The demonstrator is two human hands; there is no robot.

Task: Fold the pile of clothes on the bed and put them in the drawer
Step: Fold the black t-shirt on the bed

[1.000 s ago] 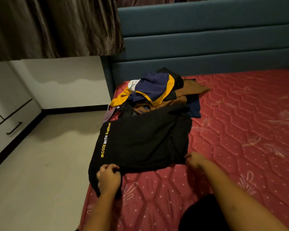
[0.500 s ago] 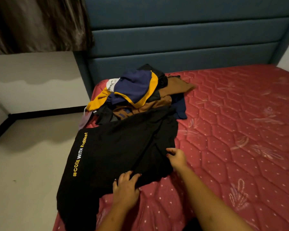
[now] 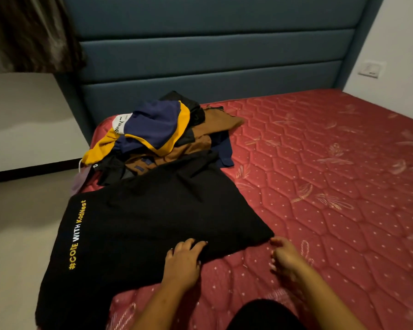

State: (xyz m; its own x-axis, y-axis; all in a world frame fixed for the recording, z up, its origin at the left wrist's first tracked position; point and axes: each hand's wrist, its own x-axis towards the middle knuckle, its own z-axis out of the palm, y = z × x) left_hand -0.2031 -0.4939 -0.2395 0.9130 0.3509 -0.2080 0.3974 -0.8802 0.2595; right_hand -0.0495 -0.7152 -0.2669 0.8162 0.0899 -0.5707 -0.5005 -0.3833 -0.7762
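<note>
The black shirt (image 3: 153, 229) could slide off the bed (image 3: 320, 210) and land on the floor (image 3: 17, 234). A big part of it hangs over the left edge of the bed, and that part may pull the rest down if the hands let go or tug the wrong way. The shirt also has bumps and creases near its far end, so a fold made now could come out crooked. Its far end lies on the pile of clothes (image 3: 160, 134), so lifting the shirt fast could drag some of the pile along or knock it over the near-left corner of the bed. The shirt lies flat just in front of the hands, with its yellow and white words along the left side. The left hand (image 3: 183, 265) rests on the shirt's near edge, fingers spread out and laid on the cloth, not gripping it. The right hand (image 3: 284, 256) is right at the shirt's near right corner with its fingers curled, but it is blurry, so I cannot tell if it holds the corner or only touches it. The pile sits behind the shirt, up by the top left corner of the bed.
</note>
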